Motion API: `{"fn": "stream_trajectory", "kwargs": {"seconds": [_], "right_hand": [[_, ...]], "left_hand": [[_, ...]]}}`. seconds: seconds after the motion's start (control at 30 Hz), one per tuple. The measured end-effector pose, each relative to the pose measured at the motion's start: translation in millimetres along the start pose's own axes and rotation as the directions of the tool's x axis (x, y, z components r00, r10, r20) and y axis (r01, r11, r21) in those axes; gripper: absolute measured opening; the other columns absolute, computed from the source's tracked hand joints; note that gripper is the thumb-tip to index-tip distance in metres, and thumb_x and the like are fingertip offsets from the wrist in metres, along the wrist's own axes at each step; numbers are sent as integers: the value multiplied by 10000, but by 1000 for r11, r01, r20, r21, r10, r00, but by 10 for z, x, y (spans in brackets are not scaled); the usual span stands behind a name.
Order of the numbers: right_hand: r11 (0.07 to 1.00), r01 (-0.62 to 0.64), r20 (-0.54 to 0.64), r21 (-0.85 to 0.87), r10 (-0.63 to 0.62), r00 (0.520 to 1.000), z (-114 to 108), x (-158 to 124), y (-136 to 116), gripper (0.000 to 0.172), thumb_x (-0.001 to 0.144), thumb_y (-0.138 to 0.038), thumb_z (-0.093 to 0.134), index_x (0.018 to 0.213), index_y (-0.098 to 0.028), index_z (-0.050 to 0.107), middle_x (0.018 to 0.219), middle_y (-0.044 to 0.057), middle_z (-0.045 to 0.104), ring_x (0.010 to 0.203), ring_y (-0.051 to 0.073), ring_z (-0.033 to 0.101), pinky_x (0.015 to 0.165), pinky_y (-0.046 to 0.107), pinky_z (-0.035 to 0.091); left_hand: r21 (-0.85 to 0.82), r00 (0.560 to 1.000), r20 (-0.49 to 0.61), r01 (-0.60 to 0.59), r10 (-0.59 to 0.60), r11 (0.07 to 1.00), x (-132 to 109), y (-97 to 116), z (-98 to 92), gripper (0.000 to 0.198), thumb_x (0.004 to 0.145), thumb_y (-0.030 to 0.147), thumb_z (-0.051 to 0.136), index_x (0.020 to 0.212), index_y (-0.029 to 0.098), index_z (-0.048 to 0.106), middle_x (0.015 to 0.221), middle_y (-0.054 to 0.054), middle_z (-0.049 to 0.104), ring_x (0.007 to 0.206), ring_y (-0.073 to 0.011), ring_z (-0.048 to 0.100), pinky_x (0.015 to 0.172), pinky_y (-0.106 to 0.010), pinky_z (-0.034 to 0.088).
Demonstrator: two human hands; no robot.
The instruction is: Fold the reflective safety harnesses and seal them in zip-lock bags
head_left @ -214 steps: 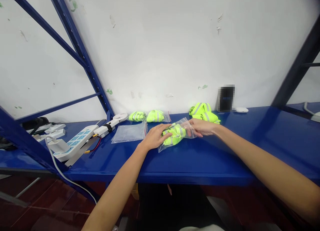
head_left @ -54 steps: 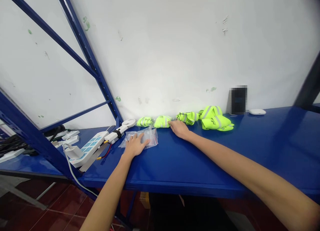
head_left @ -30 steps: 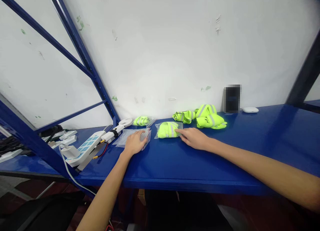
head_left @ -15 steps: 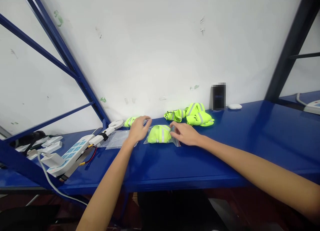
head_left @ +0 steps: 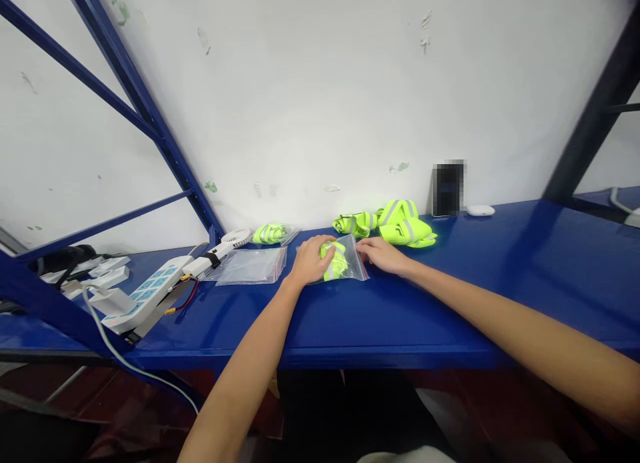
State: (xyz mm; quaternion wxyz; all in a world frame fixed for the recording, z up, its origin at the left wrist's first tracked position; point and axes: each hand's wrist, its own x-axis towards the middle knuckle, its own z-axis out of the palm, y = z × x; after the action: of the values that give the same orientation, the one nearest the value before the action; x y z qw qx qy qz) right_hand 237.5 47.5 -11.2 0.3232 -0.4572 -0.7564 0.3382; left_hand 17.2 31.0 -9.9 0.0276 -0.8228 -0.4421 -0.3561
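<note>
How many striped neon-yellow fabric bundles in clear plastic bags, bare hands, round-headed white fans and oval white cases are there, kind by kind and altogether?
Striped neon-yellow fabric bundles in clear plastic bags: 2
Bare hands: 2
Round-headed white fan: 1
Oval white case: 1
Total: 6

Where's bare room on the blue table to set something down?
Widest bare patch of blue table: between white case and right forearm. Smaller: between right forearm and left forearm, nearer than the bagged bundle. Crowded: left side, with power strip, fan and flat bags.

Left hand (head_left: 311, 259) holds a bagged neon bundle (head_left: 336, 263), right hand (head_left: 384, 255) touching.
</note>
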Motion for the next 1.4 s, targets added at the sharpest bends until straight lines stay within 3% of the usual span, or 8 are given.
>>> {"fn": "stream_trajectory", "kwargs": {"seconds": [0.13,0.37,0.5,0.6,0.73,0.93,1.07,1.4], "right_hand": [[945,-55,42,323,44,998,-38,-33,-10,153,866,-244,526,786,-146,612,704,19,638,543,97,545,518,211,413],[916,-146,179,375,82,980,-21,-76,-37,143,883,-211,526,779,-135,587,670,42,640,489,125,623,416,200,445],[894,-157,220,421,68,973,-43,-83,-18,156,875,-278,601,821,-131,603,718,57,657,556,145,662,452,214,532],[876,-147,189,459,65,980,-37,-92,-17,158,859,-288,640,826,-136,611,743,59,665,618,156,674,493,239,580],[844,-151,208,515,48,977,12,-116,-62,172,872,-263,627,762,-131,618,753,70,689,664,163,690,569,275,612],[811,-154,245,564,14,969,104,-180,-178,129,888,-210,588,780,-141,594,720,44,694,682,156,708,660,269,608],[790,-121,212,601,-11,977,137,-195,-203,137,878,-222,591,761,-162,556,683,0,650,660,130,691,689,255,588],[828,23,137,560,-119,983,189,-142,-102,204,812,-349,645,772,-159,583,763,-3,621,744,131,646,723,274,567]], "left_hand": [[-44,986,-113,-125,119,991,29,16,0,188,924,297,517,996,211,669,1102,-52,703,1054,-206,631,966,-381,456],[-56,951,-147,-283,272,958,36,115,-11,102,892,251,578,905,208,669,924,-49,725,931,-191,659,872,-361,496],[9,949,-155,-275,273,961,17,193,-45,215,821,407,660,798,194,638,821,-60,699,809,-196,645,781,-356,501],[63,961,-88,-257,262,964,-3,249,-91,309,764,500,678,780,198,613,786,-58,674,757,-192,619,745,-354,494],[89,978,13,-208,208,974,-11,282,-115,321,782,526,630,739,211,588,742,-48,655,729,-186,608,742,-353,483],[66,977,45,-211,208,975,-17,291,-114,313,808,512,605,734,209,582,746,-47,647,748,-188,589,744,-350,474],[111,969,79,-243,235,964,-28,343,-141,291,826,481,589,740,203,595,809,-60,623,812,-207,552,781,-369,459],[148,986,117,-136,120,980,-8,396,-122,280,888,406,548,722,192,616,1105,-72,573,1058,-244,478,935,-427,408]]}}
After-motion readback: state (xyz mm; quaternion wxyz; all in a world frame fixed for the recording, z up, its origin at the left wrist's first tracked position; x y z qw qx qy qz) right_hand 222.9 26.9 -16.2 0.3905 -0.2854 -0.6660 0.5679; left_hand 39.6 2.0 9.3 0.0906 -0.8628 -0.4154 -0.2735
